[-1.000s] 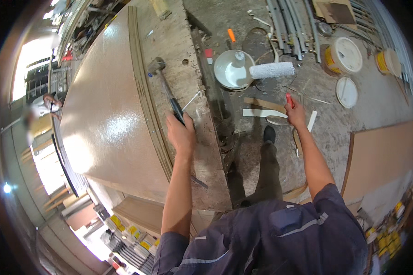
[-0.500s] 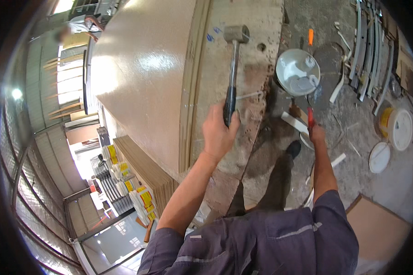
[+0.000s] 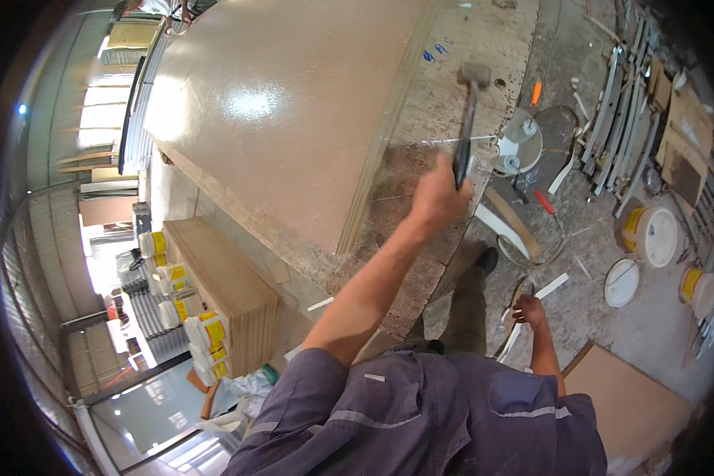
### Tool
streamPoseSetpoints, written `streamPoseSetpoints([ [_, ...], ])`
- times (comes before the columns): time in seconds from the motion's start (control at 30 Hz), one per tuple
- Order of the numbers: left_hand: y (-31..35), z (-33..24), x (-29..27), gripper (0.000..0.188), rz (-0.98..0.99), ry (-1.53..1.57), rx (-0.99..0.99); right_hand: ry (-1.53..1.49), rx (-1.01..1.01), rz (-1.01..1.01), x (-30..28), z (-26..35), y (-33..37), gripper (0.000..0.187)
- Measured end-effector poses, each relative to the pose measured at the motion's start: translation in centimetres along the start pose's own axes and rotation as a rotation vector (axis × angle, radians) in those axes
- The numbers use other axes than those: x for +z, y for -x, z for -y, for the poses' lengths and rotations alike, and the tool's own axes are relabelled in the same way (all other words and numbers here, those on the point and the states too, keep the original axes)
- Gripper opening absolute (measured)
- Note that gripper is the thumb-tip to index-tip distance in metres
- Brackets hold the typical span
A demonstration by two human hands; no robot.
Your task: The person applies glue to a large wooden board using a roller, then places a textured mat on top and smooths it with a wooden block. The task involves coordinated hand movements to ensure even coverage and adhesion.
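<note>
My left hand [image 3: 440,190] is closed round the black grip of a mallet [image 3: 468,131]. Its blunt head, slightly blurred, is over the worn board [image 3: 408,170] beside a stack of large brown sheets [image 3: 270,103]. My right hand [image 3: 530,310] hangs low near my right side, fingers loosely bent and apart, with nothing visible in them. Close to it are pale strips [image 3: 551,286] on the floor. Farther ahead lies a red-handled tool [image 3: 544,202], out of my grasp, near a white bucket [image 3: 523,152] holding some items.
Long metal strips [image 3: 631,119] are piled at the far right. Lidded tubs [image 3: 657,236] and a round white lid [image 3: 621,282] are on the floor. A brown panel [image 3: 623,404] lies lower right. Stacked boards [image 3: 214,270] and tubs stand at left. Another person [image 3: 163,8] is at the far left.
My right hand has let go of the red-handled tool and drawn back toward my body. The view has shifted; my left hand still holds the mallet, now farther right in the picture.
</note>
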State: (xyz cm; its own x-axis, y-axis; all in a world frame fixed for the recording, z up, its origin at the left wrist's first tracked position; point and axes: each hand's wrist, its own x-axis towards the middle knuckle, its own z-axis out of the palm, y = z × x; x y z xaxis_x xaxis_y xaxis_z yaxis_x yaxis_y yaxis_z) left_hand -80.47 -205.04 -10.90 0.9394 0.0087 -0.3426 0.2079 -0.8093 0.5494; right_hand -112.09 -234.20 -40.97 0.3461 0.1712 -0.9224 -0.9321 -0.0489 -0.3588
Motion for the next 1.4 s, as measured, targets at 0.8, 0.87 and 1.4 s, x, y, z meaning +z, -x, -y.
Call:
streamPoseSetpoints([
  [0.8, 46.6, 45.1, -14.0, 0.031, 0.015, 0.219, 0.169, 0.930, -0.085, 0.139, 24.8, -3.7, 16.8, 0.041],
  [0.87, 47.9, 48.0, -12.4, 0.031, -0.040, 0.262, 0.011, 0.848, 0.031, 0.063, 28.9, -1.1, 18.1, 0.042],
  [1.4, 25.7, 48.4, -4.1, 0.034, -0.244, 0.492, -0.418, 0.498, 0.097, -0.117, 36.5, 2.7, 16.3, 0.020],
])
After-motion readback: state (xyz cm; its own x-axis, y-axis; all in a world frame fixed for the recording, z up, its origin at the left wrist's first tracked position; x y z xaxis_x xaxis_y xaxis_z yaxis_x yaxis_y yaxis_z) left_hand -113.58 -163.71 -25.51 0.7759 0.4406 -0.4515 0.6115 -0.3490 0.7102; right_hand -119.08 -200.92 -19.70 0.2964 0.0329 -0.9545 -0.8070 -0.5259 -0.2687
